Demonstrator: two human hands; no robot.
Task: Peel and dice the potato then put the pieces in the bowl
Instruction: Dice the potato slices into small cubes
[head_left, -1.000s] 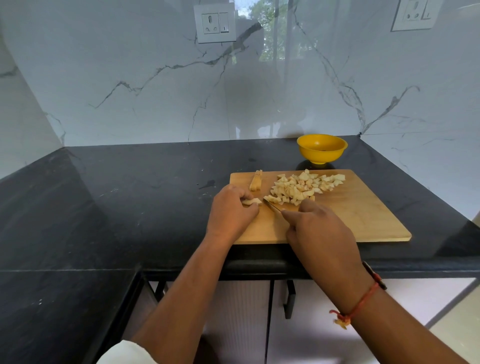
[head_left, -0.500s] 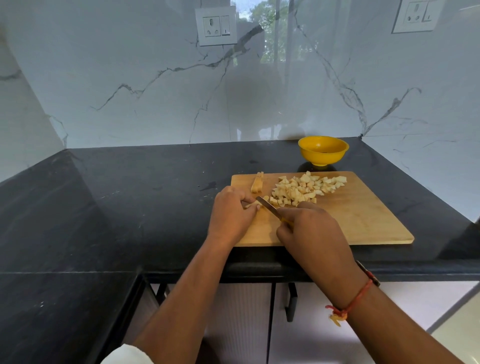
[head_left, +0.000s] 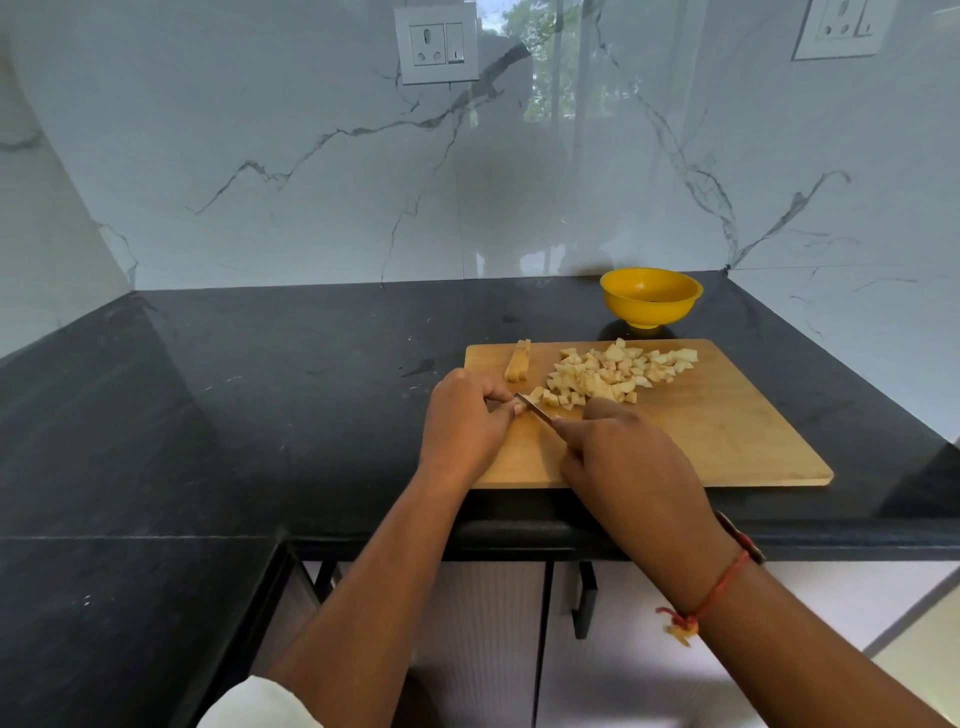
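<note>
At the near left of the cutting board (head_left: 727, 431), the left hand (head_left: 462, 421) pinches what seems a potato stub, hidden under its fingers; the right hand (head_left: 623, 462) grips the knife (head_left: 537, 411), blade just beside those fingertips (head_left: 510, 409); diced potato (head_left: 613, 371) lies mid-board, the yellow bowl (head_left: 649, 296) beyond its far edge; so small a stub may slip, risking a nicked finger.

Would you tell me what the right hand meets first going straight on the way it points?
Probably the left hand, whose fingertips lie at the tip of the knife; depth is unclear.
</note>
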